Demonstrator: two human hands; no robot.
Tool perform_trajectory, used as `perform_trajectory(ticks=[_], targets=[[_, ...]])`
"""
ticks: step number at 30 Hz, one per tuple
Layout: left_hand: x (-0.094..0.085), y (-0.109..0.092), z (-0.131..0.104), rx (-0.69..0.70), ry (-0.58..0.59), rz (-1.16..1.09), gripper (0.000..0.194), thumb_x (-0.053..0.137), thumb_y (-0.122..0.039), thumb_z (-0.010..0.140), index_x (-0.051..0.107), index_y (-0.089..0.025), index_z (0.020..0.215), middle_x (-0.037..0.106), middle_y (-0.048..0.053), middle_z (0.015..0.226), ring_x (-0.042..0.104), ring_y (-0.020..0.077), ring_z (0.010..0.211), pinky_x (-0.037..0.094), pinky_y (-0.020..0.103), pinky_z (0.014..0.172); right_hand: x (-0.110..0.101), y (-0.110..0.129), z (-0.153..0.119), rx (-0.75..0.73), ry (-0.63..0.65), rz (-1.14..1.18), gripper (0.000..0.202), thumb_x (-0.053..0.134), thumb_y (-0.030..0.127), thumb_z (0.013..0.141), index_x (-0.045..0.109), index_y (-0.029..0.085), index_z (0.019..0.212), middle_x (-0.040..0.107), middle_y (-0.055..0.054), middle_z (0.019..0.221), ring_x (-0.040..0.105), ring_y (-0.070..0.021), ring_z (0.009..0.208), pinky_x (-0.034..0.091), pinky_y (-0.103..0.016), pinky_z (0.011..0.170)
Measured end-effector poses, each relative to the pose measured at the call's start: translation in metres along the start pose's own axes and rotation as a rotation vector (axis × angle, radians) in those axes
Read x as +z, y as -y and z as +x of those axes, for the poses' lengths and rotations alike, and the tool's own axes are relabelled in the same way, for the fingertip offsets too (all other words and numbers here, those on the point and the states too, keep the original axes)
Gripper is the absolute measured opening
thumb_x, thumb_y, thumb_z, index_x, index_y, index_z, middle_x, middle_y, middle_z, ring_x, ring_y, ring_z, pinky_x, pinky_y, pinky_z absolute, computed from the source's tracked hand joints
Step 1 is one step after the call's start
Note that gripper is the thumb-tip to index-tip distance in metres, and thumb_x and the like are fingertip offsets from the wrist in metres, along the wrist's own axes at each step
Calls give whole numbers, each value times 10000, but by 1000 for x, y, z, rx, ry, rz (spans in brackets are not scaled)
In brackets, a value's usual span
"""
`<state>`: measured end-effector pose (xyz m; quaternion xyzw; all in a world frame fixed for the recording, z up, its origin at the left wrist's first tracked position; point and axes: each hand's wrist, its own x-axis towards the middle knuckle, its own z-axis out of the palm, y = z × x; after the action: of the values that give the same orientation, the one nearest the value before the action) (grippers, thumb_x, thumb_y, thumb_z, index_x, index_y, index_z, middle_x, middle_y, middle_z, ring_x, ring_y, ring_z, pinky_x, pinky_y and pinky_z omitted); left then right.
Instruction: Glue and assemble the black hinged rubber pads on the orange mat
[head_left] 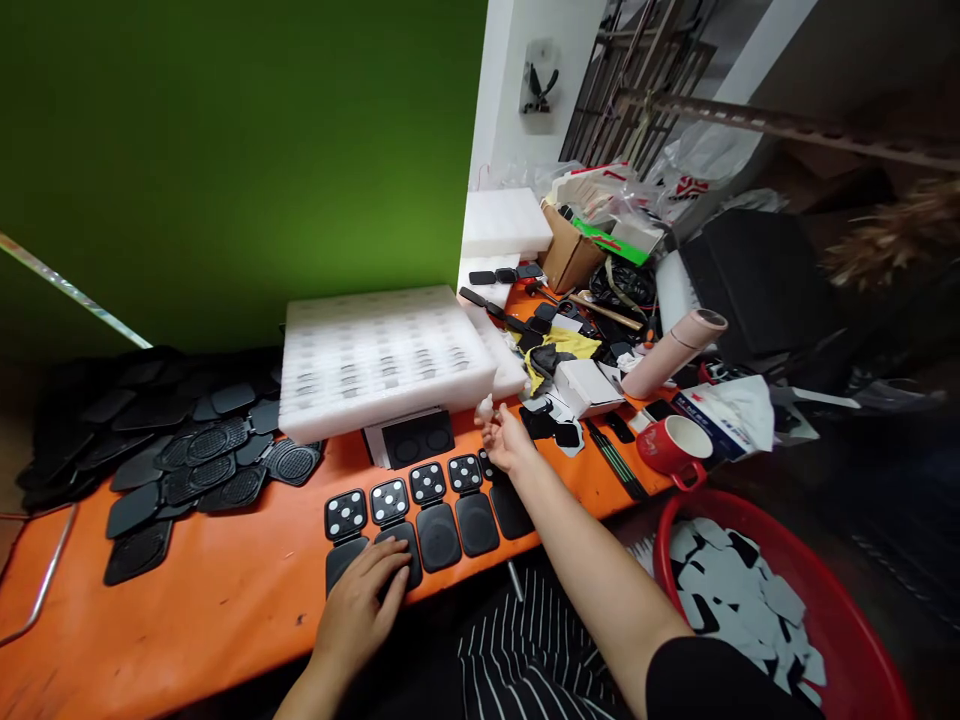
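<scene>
A row of several hinged black cases (438, 535) lies opened out along the front of the orange table. Their far halves carry white round dots (428, 482), and the near halves are plain black. Spread flat, the fingers of my left hand (364, 600) rest over the two leftmost cases, holding nothing. My right hand (507, 440) is above the far end of the rightmost case, partly hiding it. Its fingers are curled around a small white bottle (484, 408), mostly covered by the hand. Behind the row, a black plate with two round marks (418, 438) leans under white foam.
A thick white foam block (382, 360) stands behind the cases. Black parts (202, 450) are heaped at left. Right are a white box (589, 387), a pink flask (675, 352), a red mug (673, 447) and a red tub (847, 610) of white and black scraps beside the table.
</scene>
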<state>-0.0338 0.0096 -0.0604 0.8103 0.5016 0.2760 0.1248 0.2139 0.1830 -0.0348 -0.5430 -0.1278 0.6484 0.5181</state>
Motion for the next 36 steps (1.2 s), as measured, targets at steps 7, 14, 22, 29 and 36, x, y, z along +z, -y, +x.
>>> perform_trajectory(ticks=[7,14,22,29,36], targets=[[-3,-2,3,-19,-26,-30,237,483,-354,868,684,-247,934,702,50,996,658,239,944,553,407,831,-109,48,-26,-578,-206,-1227,149,572,189,771,644,192,901,610,-98,1061,532,-243,1022,418,-330,862],[5,-57,39,143,83,-144,219,457,-242,881,653,-233,978,678,57,1031,624,214,978,486,412,928,-147,70,-23,-434,-163,-1957,311,560,264,823,582,131,1103,534,-162,1137,530,-283,1046,387,-339,861],[55,-111,91,309,346,-169,265,547,-221,826,591,-208,1087,603,76,1185,536,242,1108,424,426,978,-140,92,-21,-306,-53,-2033,372,688,372,722,584,134,989,564,-141,1065,552,-287,1011,405,-325,798],[96,-127,108,262,433,43,593,587,-370,805,445,-86,1306,391,202,1409,360,323,1300,298,490,1058,-146,76,-43,-525,-170,-2010,233,584,217,804,561,144,1024,598,-133,995,578,-260,943,402,-309,769],[106,-133,114,225,510,139,757,577,-500,795,384,-30,1356,289,240,1447,290,343,1335,234,474,1088,-163,64,-50,-410,-47,-1355,205,533,390,784,515,210,687,565,7,619,564,-180,612,416,-275,606]])
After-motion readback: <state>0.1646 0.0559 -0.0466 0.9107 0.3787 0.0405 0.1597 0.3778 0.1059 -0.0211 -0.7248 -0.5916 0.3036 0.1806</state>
